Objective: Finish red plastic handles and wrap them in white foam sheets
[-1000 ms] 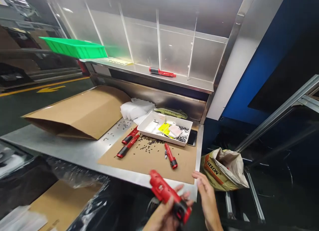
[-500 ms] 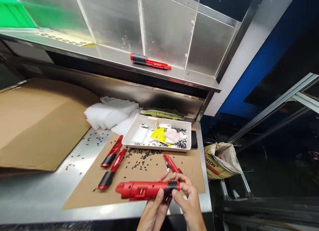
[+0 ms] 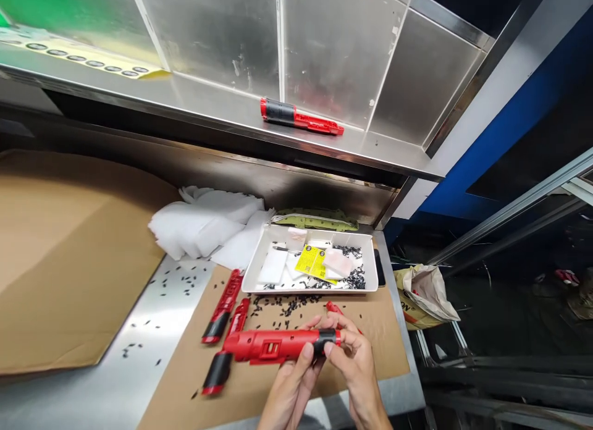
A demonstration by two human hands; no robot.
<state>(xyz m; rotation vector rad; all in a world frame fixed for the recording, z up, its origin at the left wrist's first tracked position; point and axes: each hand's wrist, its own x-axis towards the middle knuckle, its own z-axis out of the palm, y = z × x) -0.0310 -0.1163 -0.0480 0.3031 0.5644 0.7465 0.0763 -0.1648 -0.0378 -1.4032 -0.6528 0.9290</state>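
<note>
Both my hands hold a red tool body (image 3: pixel 273 346) with a black end, lying level above a brown cardboard mat (image 3: pixel 259 380). My left hand (image 3: pixel 291 387) grips it from below near its black end, thumb on the casing. My right hand (image 3: pixel 354 368) pinches the black end with closed fingers. Two red and black half shells (image 3: pixel 223 306) lie on the mat to the left. A third red part (image 3: pixel 334 308) shows just behind my right hand. Small black screws (image 3: pixel 282 306) are scattered over the mat.
A white tray (image 3: pixel 259 285) holds white pads, a yellow label and more screws. White foam sheets (image 3: pixel 204 223) lie behind it. A large cardboard sheet (image 3: pixel 69 257) covers the left. Another red tool (image 3: pixel 301 117) lies on the steel shelf. A paper sack (image 3: pixel 426 297) sits off the bench's right edge.
The view has swung down and closer to the bench. The red tool body went from tilted near my lap to level above the mat, and my right hand has closed on its black end.
</note>
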